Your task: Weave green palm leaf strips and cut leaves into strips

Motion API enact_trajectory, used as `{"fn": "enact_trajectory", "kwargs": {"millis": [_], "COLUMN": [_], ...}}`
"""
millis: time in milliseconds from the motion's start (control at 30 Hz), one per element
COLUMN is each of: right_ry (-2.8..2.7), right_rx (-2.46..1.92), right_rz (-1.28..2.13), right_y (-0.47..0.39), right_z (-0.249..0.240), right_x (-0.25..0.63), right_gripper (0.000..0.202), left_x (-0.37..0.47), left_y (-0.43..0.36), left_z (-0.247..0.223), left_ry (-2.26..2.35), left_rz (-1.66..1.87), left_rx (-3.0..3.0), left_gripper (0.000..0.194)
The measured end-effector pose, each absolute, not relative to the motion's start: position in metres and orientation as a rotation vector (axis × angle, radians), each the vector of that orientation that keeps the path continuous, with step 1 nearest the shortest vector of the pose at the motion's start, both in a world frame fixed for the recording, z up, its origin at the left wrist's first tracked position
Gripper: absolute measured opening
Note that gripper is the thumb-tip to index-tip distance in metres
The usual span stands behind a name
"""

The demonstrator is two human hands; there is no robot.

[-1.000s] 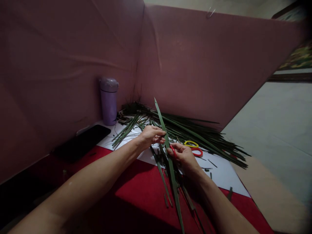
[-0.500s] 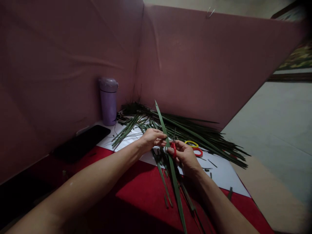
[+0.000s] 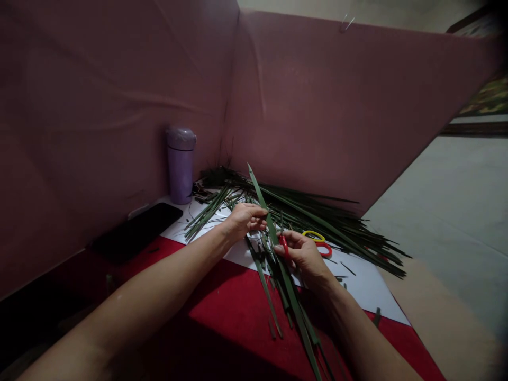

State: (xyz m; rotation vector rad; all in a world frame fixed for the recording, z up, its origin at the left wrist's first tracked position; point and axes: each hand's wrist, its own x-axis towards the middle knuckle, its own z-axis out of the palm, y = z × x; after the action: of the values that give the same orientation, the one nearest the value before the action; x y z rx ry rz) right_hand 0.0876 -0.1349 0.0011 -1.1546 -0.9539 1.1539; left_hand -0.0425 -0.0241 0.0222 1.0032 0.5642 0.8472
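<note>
A long green leaf blade (image 3: 291,291) slants from its pointed tip at upper left down across the table's front. My left hand (image 3: 246,219) pinches it a little below the tip, thumb and fingers closed. Lower down, my right hand (image 3: 305,255) is closed on a pair of small red-handled scissors (image 3: 283,246), their thin point facing up beside the leaf. Its thumb and fingertips are at the leaf's right edge; whether they also grip the leaf I cannot tell. Cut leaf strips (image 3: 264,291) lie beneath both hands.
Behind the hands, a heap of long leaves (image 3: 329,222) lies on white paper (image 3: 381,296). Yellow-and-red scissor handles (image 3: 317,242) rest by my right hand. A purple tumbler (image 3: 180,174) and a black phone-like slab (image 3: 138,230) stand left. Pink panels (image 3: 317,116) enclose the red-covered table (image 3: 206,317).
The leaf has tilted further: its tip shifted slightly left and its lower end swung right. Both hands keep their holds. The whole view has shifted a little.
</note>
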Motion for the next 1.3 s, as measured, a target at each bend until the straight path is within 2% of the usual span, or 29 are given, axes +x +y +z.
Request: {"fn": "enact_trajectory", "kwargs": {"millis": [767,1100,1300], "right_ry": [-0.946,-1.12,-1.211], "right_rx": [-1.142,-1.193,-1.152], "right_rz": [1.167,1.204,1.265], "right_y": [-0.134,-0.1336,-0.1357], "right_z": [-0.0003,-0.0061,-0.0043], "right_x": [0.0881,0.0957,0.094], "right_gripper": [0.043,0.028,0.026], "left_x": [-0.0416,-0.0405,-0.0392], "left_y": [-0.0234,-0.0229,-0.0212], "left_z": [0.022,0.0207,0.0164], "left_ry": [0.544,0.537,0.511], "left_rz": [0.828,0.781,0.77], "left_rx": [1.038,1.028,1.02], "left_gripper": [0.011,0.011,0.012]}}
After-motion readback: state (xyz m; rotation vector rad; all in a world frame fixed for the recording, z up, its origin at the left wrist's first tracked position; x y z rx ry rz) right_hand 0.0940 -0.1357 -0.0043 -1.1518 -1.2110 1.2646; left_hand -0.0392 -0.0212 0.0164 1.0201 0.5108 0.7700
